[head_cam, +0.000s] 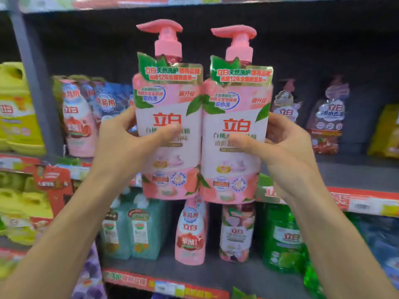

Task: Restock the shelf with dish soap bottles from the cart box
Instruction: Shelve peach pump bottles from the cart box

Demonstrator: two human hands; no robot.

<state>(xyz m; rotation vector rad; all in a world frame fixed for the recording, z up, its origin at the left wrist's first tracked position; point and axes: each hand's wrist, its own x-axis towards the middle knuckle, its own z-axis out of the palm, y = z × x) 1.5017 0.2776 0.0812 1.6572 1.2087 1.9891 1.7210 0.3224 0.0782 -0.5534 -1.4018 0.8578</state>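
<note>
Two pink dish soap pump bottles are held side by side, upright, in front of the shelf. My left hand [127,137] grips the left bottle [168,100], thumb across its label. My right hand [278,143] grips the right bottle [237,104] the same way. The two bottles touch each other in the air at the height of the middle shelf [356,169], whose dark board lies bare behind and to the right of them. The cart box is out of view.
Pink and blue refill pouches [79,117] stand on the middle shelf at left, yellow jugs [19,108] beyond a grey upright [32,78]. Two dark red pouches [328,117] stand at right. The lower shelf holds teal, pink and green bottles [285,240].
</note>
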